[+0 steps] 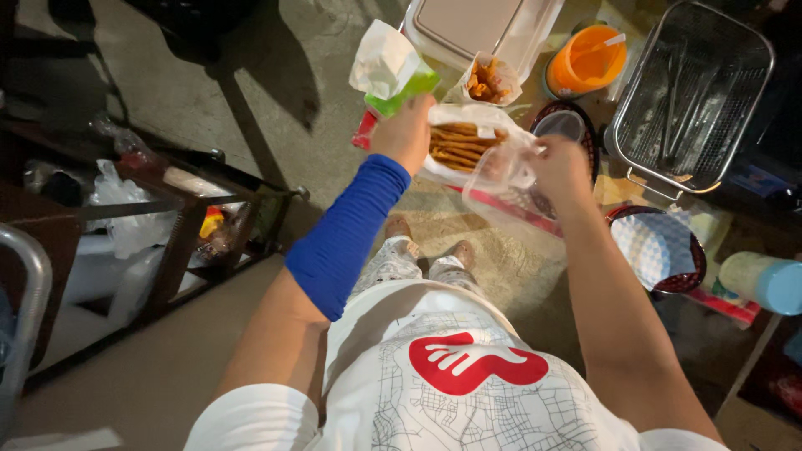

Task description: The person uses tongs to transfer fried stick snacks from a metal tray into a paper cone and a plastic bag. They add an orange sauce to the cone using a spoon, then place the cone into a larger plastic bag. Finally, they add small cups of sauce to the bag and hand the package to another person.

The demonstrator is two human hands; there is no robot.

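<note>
Bagging fried sticks: left hand (407,132) clamps the paper bag of fried sticks (461,142), right hand (558,167) pinches the clear plastic bag (499,188) open beside it. Next move likely calls for sliding the paper bag in level.

Cluttered table (622,188): wire basket (693,92), orange cup (585,63), lidded tub (480,29).

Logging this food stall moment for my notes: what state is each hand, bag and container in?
left hand: raised, gripping a white and green paper pouch
right hand: pinching a clear plastic bag, held open
white paper bag of fried sticks: open, filled
orange plastic cup: upright, uncovered
wire mesh metal basket: holds tongs
white lidded plastic box: closed
</note>
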